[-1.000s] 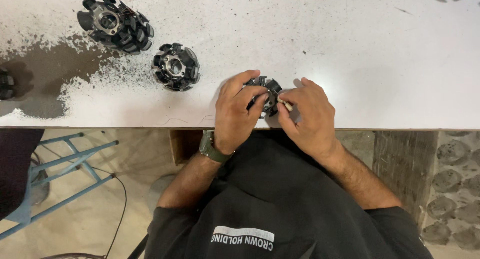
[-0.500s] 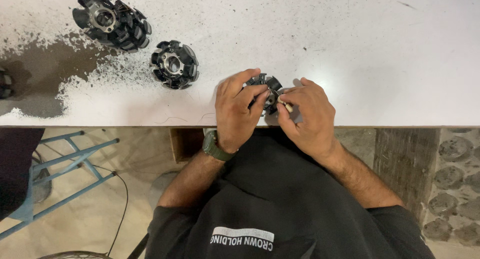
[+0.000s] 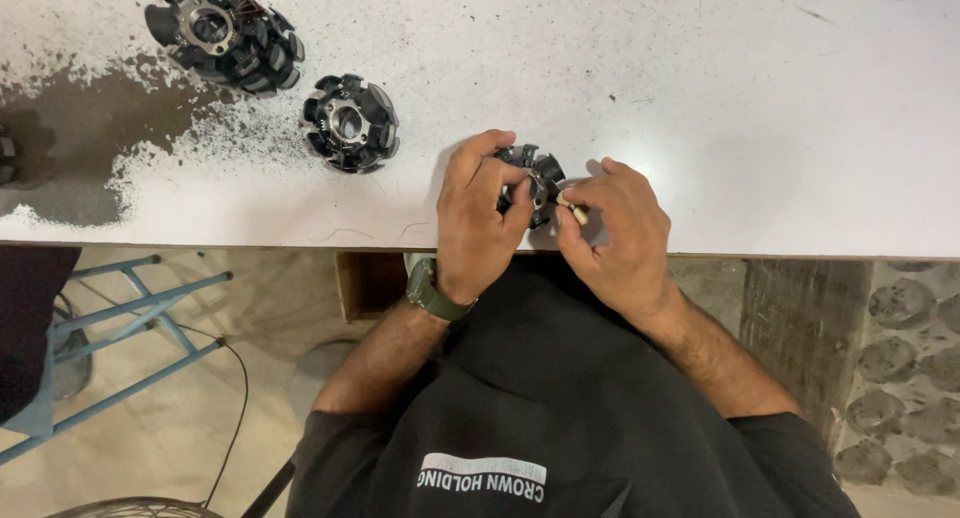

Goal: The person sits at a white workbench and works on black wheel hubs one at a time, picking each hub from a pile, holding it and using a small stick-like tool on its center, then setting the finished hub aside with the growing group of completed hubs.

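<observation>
stators: 3 clear in view, all black ring-shaped wound parts with metal hubs. One in the hands (image 3: 530,181), one loose mid-counter (image 3: 350,123), one larger or stacked at the far left (image 3: 225,33). A dark bit at the left edge (image 3: 6,158) is cut off, can't tell what it is.
held stator: near the counter's front edge, between both hands, mostly covered by fingers.
left hand (image 3: 478,218): curled round the held stator's left side, fingers over the top, thumb on the hub. Closed grip on it. Green watch (image 3: 432,291) on the wrist.
right hand (image 3: 612,233): fingers pinched shut on a small pale-tipped tool (image 3: 572,209), its tip touching the stator's right side.
loose stators: well apart from the hands, up and to the left.
counter (image 3: 750,108): white top, scratched, with a dark worn patch at the left (image 3: 70,138).
below the counter: blue metal frame (image 3: 120,328) at the left, stone floor at the right.
</observation>
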